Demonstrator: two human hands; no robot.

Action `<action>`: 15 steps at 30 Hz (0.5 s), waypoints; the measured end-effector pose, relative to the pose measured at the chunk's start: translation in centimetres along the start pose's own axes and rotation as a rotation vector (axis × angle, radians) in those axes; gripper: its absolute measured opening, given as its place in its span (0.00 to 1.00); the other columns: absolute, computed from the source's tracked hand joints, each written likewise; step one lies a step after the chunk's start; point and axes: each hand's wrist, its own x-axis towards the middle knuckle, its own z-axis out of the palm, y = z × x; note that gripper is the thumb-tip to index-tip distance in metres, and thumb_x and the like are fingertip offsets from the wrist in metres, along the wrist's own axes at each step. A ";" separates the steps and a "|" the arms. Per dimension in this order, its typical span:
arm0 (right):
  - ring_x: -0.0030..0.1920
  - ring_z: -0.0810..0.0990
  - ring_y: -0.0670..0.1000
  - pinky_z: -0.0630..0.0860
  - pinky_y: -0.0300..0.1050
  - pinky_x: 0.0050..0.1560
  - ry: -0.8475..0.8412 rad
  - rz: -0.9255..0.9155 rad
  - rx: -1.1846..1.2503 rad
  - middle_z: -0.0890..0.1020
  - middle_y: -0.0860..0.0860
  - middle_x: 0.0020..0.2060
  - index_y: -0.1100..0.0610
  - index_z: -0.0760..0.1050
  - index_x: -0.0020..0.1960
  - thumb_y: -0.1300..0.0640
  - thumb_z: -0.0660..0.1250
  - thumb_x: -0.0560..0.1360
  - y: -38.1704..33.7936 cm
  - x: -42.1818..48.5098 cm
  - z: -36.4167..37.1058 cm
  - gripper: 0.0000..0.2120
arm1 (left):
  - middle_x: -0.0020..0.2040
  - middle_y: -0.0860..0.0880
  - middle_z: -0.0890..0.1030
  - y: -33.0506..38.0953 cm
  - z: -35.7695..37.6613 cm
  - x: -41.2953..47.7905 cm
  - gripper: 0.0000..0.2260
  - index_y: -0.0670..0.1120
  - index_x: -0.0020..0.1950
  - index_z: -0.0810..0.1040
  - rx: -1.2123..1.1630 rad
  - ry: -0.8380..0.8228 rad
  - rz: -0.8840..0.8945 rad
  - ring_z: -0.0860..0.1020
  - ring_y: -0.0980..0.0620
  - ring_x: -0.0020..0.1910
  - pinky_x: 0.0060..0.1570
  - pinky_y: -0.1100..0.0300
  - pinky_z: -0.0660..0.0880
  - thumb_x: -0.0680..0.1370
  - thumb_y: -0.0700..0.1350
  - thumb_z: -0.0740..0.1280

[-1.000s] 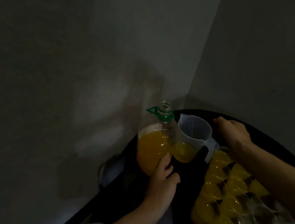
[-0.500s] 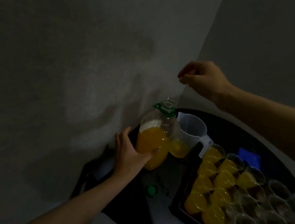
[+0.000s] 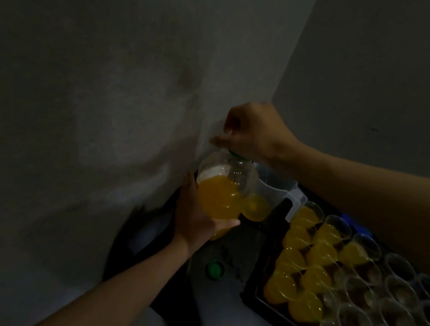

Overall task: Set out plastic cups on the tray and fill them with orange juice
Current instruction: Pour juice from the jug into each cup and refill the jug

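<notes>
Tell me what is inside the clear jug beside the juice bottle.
A shallow pool of orange juice lies at the bottom of the jug; the bottle hides part of it.

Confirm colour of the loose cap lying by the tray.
Green; cap shows best in head view.

L to R: bottle, jug, tray w/ cups; cap nearer.

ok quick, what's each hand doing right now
left hand: gripping the juice bottle low on its side
right hand: fingers curled round the bottle's top
</notes>
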 end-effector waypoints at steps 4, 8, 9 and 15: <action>0.42 0.76 0.50 0.70 0.43 0.39 0.005 -0.022 -0.201 0.79 0.50 0.42 0.54 0.78 0.46 0.44 0.75 0.71 0.2 -1.0 1.0 0.15 | 0.81 0.54 0.57 -0.9 1.3 -0.3 0.71 0.59 0.82 0.42 -0.011 0.022 0.043 0.60 0.53 0.78 0.76 0.52 0.61 0.51 0.64 0.85; 0.44 0.80 0.53 0.73 0.45 0.39 0.024 -0.004 -0.238 0.82 0.53 0.45 0.56 0.81 0.51 0.53 0.72 0.75 0.5 -1.5 1.7 0.08 | 0.81 0.54 0.56 -1.2 2.5 -0.2 0.70 0.59 0.82 0.41 -0.022 0.078 0.027 0.58 0.55 0.78 0.72 0.61 0.56 0.54 0.58 0.87; 0.44 0.80 0.53 0.75 0.46 0.39 0.016 -0.006 -0.232 0.81 0.53 0.44 0.56 0.81 0.52 0.54 0.70 0.76 0.6 -1.6 1.8 0.07 | 0.81 0.53 0.57 -1.4 2.7 -0.1 0.70 0.60 0.81 0.40 -0.018 0.091 0.028 0.59 0.56 0.77 0.72 0.60 0.57 0.54 0.56 0.87; 0.45 0.78 0.51 0.72 0.46 0.41 0.078 -0.012 -0.153 0.81 0.52 0.47 0.55 0.80 0.55 0.52 0.66 0.80 1.6 -1.3 1.2 0.09 | 0.77 0.53 0.64 -2.2 2.6 0.8 0.62 0.63 0.79 0.49 -0.069 0.094 0.033 0.66 0.54 0.74 0.72 0.52 0.68 0.57 0.49 0.86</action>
